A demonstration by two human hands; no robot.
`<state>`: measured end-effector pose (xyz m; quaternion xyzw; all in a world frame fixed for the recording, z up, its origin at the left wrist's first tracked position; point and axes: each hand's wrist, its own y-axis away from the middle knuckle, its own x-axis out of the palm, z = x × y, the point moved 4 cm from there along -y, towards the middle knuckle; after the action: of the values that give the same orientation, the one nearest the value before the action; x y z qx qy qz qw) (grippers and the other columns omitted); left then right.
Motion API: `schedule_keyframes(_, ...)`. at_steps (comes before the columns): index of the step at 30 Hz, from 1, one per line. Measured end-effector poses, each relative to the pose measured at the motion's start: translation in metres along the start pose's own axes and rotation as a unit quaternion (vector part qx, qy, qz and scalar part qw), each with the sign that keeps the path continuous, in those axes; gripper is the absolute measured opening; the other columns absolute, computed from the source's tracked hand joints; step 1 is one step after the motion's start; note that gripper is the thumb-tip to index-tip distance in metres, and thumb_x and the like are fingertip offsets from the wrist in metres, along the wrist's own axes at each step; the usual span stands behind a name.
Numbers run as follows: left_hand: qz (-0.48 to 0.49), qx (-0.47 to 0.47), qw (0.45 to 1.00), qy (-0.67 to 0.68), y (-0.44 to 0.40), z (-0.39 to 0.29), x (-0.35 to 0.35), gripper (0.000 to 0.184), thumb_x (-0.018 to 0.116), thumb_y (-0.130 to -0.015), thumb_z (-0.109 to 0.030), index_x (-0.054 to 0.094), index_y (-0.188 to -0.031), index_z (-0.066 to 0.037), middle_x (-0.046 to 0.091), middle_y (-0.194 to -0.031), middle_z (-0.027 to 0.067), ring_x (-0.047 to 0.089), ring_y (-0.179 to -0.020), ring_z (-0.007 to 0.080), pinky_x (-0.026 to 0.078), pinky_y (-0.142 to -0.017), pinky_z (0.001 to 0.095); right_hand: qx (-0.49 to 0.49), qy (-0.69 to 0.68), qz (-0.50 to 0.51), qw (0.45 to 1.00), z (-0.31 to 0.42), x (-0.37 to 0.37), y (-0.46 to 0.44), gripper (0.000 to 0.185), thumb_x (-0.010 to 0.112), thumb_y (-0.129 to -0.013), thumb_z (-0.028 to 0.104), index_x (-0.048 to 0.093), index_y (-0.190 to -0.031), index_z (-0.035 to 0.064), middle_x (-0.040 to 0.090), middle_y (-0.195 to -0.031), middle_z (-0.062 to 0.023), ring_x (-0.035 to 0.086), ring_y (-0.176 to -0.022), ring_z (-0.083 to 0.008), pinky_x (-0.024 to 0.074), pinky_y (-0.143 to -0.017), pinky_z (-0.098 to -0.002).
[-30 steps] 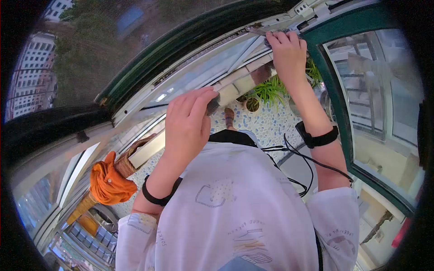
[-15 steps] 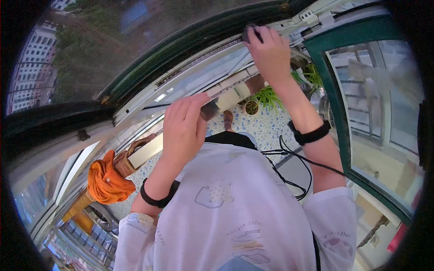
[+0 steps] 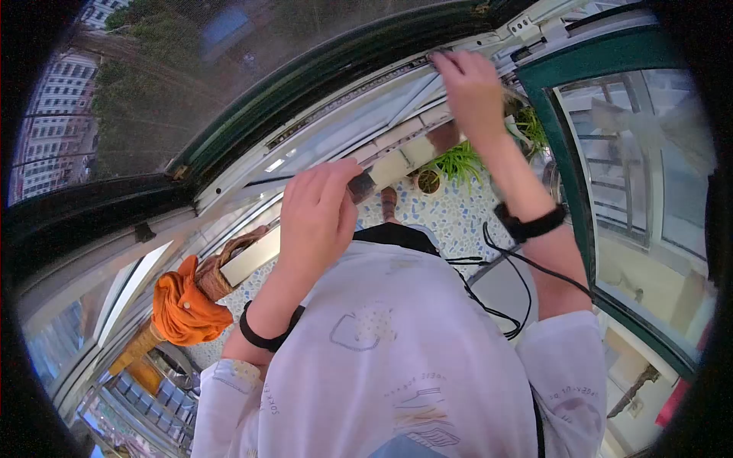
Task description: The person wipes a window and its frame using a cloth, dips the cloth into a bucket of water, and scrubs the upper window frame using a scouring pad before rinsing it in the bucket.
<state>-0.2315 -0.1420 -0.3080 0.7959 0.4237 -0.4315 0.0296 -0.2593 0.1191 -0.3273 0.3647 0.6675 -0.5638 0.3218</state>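
Observation:
My right hand (image 3: pixel 475 95) reaches up to the white window frame (image 3: pixel 321 114), its fingers bent together over a small dark thing at the track that is mostly hidden. My left hand (image 3: pixel 317 210) rests lower down on the ledge (image 3: pixel 401 162) below the frame, fingers closed together and curled over its edge. A dark patch (image 3: pixel 362 185) shows right beside the left fingertips. Above the hands runs the dark green sash (image 3: pixel 252 114).
An orange cloth (image 3: pixel 187 305) lies at the left beside a woven basket (image 3: pixel 214 278). The open green-framed window (image 3: pixel 569 168) stands at right. Potted plants (image 3: pixel 456 162) are on the speckled floor. A black cord (image 3: pixel 527 267) hangs near my right arm.
My right hand went left and up along the frame with the dark thing, then came slightly back right and down. The left hand has stayed nearly in place.

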Motion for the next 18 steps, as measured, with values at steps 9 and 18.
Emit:
schedule_keyframes(9, 0.001, 0.005, 1.000, -0.016, -0.008, 0.001, 0.002, 0.035, 0.057, -0.076, 0.006, 0.057, -0.109, -0.005, 0.065, -0.115, 0.0113, 0.059, -0.101, 0.0328, 0.044, -0.088, 0.0423, -0.005, 0.016, -0.026, 1.000, -0.011, -0.002, 0.016, 0.021, 0.060, -0.076, 0.013, 0.065, -0.095, 0.0093, 0.059, -0.092, -0.0024, 0.057, -0.090, -0.0211, 0.0455, -0.072, -0.0374)
schedule_keyframes(18, 0.018, 0.016, 1.000, 0.016, -0.008, -0.003, 0.014, 0.034, 0.057, -0.076, 0.007, 0.057, -0.107, -0.005, 0.066, -0.112, 0.0116, 0.060, -0.101, 0.0321, 0.045, -0.088, 0.0420, 0.122, -0.116, -0.047, 0.985, 0.000, 0.004, -0.004, 0.021, 0.066, -0.074, 0.012, 0.064, -0.094, 0.0087, 0.062, -0.089, -0.0075, 0.059, -0.088, -0.0287, 0.0470, -0.074, -0.0407)
